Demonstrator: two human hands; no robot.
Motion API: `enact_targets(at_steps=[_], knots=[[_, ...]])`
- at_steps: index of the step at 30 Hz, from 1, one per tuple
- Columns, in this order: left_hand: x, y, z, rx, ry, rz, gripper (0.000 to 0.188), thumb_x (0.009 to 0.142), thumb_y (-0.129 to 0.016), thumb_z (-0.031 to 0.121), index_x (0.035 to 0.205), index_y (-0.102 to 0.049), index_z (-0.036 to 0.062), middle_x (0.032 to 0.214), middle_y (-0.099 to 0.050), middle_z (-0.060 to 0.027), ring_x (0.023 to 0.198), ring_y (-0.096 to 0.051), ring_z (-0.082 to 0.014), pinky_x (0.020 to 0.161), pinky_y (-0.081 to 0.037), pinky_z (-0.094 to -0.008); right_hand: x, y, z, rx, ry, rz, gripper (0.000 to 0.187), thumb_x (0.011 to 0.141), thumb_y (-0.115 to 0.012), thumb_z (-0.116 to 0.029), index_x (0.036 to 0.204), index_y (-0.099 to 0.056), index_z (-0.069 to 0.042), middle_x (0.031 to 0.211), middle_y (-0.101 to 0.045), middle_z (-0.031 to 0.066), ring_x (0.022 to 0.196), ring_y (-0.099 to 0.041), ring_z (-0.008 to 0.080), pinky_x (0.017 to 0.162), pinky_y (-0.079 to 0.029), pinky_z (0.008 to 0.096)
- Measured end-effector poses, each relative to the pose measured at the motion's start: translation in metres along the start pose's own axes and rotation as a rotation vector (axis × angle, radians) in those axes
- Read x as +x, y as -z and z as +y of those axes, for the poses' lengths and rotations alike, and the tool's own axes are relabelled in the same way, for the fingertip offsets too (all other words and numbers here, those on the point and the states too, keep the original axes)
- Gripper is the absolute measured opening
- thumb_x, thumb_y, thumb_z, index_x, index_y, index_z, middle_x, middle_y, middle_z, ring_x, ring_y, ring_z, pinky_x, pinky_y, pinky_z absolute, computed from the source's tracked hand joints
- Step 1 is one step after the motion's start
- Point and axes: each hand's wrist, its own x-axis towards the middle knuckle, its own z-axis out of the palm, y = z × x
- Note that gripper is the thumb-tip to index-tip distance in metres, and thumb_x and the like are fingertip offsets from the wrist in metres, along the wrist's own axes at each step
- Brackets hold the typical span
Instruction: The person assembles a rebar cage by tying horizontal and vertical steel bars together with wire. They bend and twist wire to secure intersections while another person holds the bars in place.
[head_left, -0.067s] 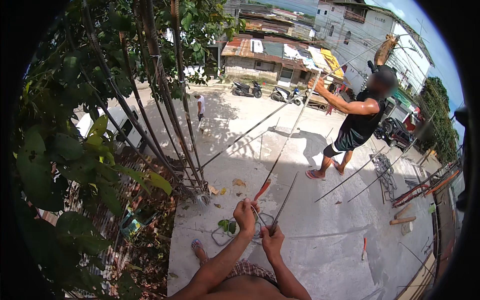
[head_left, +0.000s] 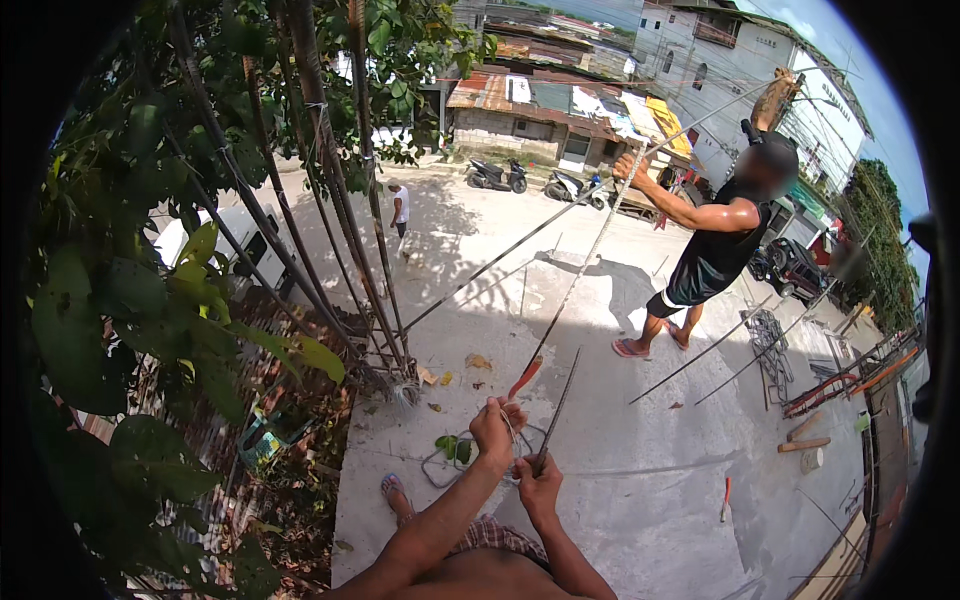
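Observation:
My left hand (head_left: 497, 428) is closed, with a thin pale wire (head_left: 511, 424) running from its fingers. Just beyond its fingertips is an orange strip-like piece (head_left: 525, 378), at the lower end of a long thin rod (head_left: 590, 262); whether my hand touches it I cannot tell. My right hand (head_left: 540, 486), closed, grips a short ribbed steel bar (head_left: 561, 405) slanting up and away. Beneath my hands, bent steel rings (head_left: 436, 474) lie on the concrete. Ahead to the right, a person in black (head_left: 715, 250) holds the long rod with one hand and raises the other arm.
Upright steel bars (head_left: 335, 190) and leafy branches (head_left: 130, 330) crowd the left, beside a slab edge. A long slanting bar (head_left: 500, 255) crosses ahead. At right lie an orange-ended tool (head_left: 727, 495), wood pieces (head_left: 803, 444) and coiled steel (head_left: 768, 345). Another person (head_left: 399, 208) stands farther off.
The bar in my right hand has shifted slightly left, its tip lower. My right hand has moved a little left, and the view has turned slightly.

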Motion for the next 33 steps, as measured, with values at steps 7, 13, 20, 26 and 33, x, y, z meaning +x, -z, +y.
enact_targets(at_steps=[7, 13, 20, 26, 33], knots=[[0.013, 0.042, 0.006, 0.163, 0.583, -0.26, 0.038, 0.103, -0.035, 0.044, 0.094, -0.053, 0.0116, 0.06, -0.041, 0.0048, 0.058, -0.044, -0.0114, 0.065, -0.045, -0.0358, 0.009, 0.06, 0.033, 0.373, -0.596, -0.373, 0.015, 0.093, -0.061, -0.013, 0.099, -0.056, 0.0, 0.063, -0.053, 0.006, 0.053, -0.047, 0.0139, 0.05, -0.04, 0.029], [-0.018, 0.085, -0.013, 0.605, 0.61, -0.563, 0.045, 0.095, -0.05, 0.054, 0.111, -0.063, 0.0141, 0.061, -0.042, 0.0086, 0.063, -0.039, -0.0053, 0.061, -0.03, -0.028, 0.008, 0.112, 0.031, -0.084, -0.528, -0.646, 0.018, 0.09, -0.066, -0.016, 0.094, -0.063, 0.001, 0.065, -0.057, 0.004, 0.056, -0.049, 0.0119, 0.051, -0.04, 0.0281], [-0.033, 0.092, -0.003, 1.068, 0.451, -0.804, 0.058, 0.088, -0.068, 0.033, 0.135, -0.051, 0.004, 0.083, -0.062, 0.0002, 0.074, -0.054, -0.0078, 0.065, -0.043, -0.0232, 0.018, 0.113, 0.019, -0.51, -0.237, -0.74, 0.014, 0.087, -0.067, -0.014, 0.088, -0.066, 0.0, 0.064, -0.059, 0.001, 0.058, -0.052, 0.0091, 0.053, -0.041, 0.0265], [-0.131, -0.062, 0.117, 0.777, -0.405, -0.969, 0.037, 0.089, -0.066, 0.013, 0.123, -0.057, 0.0037, 0.115, -0.063, -0.0091, 0.107, -0.058, -0.0178, 0.095, -0.046, -0.0336, 0.007, 0.097, 0.043, -0.143, -0.343, -0.269, 0.01, 0.084, -0.066, -0.01, 0.085, -0.065, 0.0, 0.061, -0.058, 0.0045, 0.051, -0.051, 0.01, 0.047, -0.04, 0.0239], [-0.289, -0.194, 0.177, -0.151, -0.825, -1.683, 0.009, 0.086, -0.063, 0.007, 0.094, -0.059, 0.0043, 0.087, -0.059, -0.005, 0.082, -0.061, -0.0195, 0.074, -0.048, -0.0349, 0.004, 0.1, 0.113, -0.077, -0.3, -0.016, 0.009, 0.084, -0.065, -0.01, 0.085, -0.065, 0.0, 0.06, -0.058, 0.0048, 0.049, -0.051, 0.0103, 0.045, -0.039, 0.0239]])
